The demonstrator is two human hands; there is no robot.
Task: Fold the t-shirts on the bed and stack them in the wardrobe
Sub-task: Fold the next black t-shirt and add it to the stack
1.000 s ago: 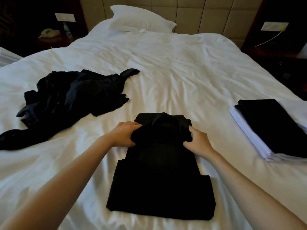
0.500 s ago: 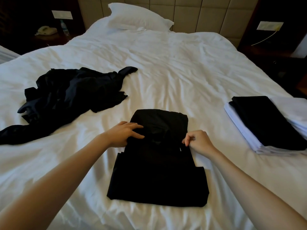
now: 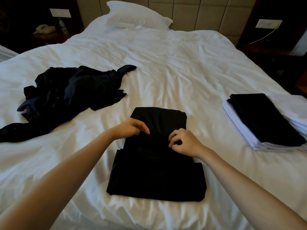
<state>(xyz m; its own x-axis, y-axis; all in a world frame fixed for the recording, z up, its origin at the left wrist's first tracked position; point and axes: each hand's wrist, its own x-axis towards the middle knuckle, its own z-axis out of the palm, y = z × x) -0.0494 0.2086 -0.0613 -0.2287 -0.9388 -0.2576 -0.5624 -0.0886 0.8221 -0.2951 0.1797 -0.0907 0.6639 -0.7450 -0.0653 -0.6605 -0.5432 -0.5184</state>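
Note:
A half-folded black t-shirt (image 3: 156, 173) lies on the white bed (image 3: 182, 72) right in front of me, its far end folded over. My left hand (image 3: 130, 128) sits at the shirt's left side near the fold, with bunched fingers curled down onto the cloth. Toward the shirt's middle right, my right hand (image 3: 182, 142) pinches black fabric between its curled fingers and thumb. A crumpled heap of black t-shirts (image 3: 71, 92) lies to the left. On the right, a stack of folded shirts (image 3: 264, 120) has a black one on top of white ones.
A white pillow (image 3: 136, 15) leans at the padded headboard. A dark nightstand with a phone (image 3: 44, 29) and a bottle stands at the back left. Another dark nightstand (image 3: 272, 47) is at the back right. No wardrobe is in view.
The far part of the shirt has been laid down flat. Both hands slid inward and nearer to me, from the shirt's edges onto its middle, and their fingers curled.

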